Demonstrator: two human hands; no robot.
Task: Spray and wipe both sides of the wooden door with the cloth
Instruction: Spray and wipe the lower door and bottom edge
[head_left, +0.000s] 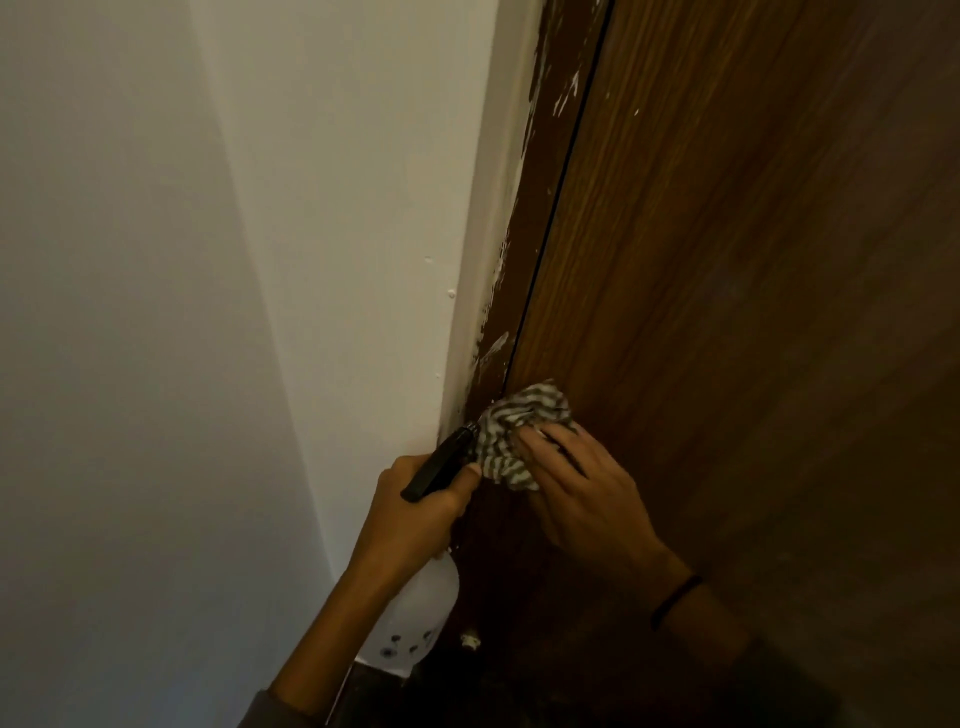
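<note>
Pressing the striped cloth (514, 431) to the wooden door (727, 312) with straight fingers (563, 449), the right hand (576, 493) sits beside the left hand (428, 506) gripping the spray bottle (422, 618).

free room: broad face of the wooden door (727, 260), bare above and to the right of the right grip (582, 493). to the left, open air in front of the white wall (311, 234). obstacles: wall and paint-smeared door jamb (545, 208) meeting in a corner, closing the left side; thin dark slit between jamb and door. crowded low at the jamb: striped cloth (519, 431) pressed under the right grip, just beside the black nozzle of the spray bottle (421, 597) held in the left grip (421, 509). small white stub (470, 640) low beside the bottle.
</note>
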